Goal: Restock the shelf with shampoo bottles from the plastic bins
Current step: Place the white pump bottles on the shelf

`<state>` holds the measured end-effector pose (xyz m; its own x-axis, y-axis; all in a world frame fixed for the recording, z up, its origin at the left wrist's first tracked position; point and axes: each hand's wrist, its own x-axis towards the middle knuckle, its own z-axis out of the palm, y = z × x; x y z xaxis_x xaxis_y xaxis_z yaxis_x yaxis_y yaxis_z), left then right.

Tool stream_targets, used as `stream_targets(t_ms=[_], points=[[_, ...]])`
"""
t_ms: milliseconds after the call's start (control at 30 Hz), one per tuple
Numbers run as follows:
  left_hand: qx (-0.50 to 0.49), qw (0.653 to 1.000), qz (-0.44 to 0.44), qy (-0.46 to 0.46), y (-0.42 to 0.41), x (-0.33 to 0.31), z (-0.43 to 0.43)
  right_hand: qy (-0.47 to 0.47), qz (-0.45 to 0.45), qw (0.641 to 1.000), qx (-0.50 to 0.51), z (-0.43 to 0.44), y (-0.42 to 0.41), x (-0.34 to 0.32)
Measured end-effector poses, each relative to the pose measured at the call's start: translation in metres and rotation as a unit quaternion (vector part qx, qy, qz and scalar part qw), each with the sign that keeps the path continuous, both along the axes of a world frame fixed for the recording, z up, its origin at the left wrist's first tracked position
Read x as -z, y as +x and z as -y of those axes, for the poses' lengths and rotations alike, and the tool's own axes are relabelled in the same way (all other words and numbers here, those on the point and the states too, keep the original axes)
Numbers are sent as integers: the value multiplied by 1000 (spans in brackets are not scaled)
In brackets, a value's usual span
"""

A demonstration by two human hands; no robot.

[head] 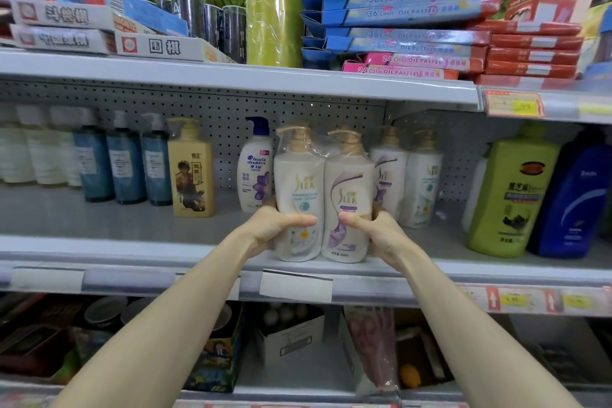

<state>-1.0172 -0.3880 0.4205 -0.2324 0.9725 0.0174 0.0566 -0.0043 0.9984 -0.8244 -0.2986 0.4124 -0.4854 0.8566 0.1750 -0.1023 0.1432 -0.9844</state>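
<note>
A plastic-wrapped twin pack of white shampoo bottles with gold pumps stands upright at the front edge of the middle shelf. My left hand grips its left side, thumb across the front. My right hand grips its right side in the same way. A second, similar twin pack stands right behind it, further back on the shelf. No plastic bin is in view.
A Head & Shoulders bottle, a yellow pump bottle and blue bottles stand to the left. A green bottle and a dark blue one stand right. Boxes of oil pastels fill the shelf above.
</note>
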Motion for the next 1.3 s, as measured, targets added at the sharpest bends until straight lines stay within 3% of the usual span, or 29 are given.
stream_targets(t_ms=[533, 867, 1300], points=[[-63, 995, -40, 73, -2, -32, 81, 103, 16, 987, 124, 72, 24, -41], [-145, 983, -67, 90, 7, -55, 175, 113, 1, 993, 22, 148, -8, -67], [-269, 958, -79, 62, -45, -32, 327, 86, 23, 989, -114, 256, -108, -33]])
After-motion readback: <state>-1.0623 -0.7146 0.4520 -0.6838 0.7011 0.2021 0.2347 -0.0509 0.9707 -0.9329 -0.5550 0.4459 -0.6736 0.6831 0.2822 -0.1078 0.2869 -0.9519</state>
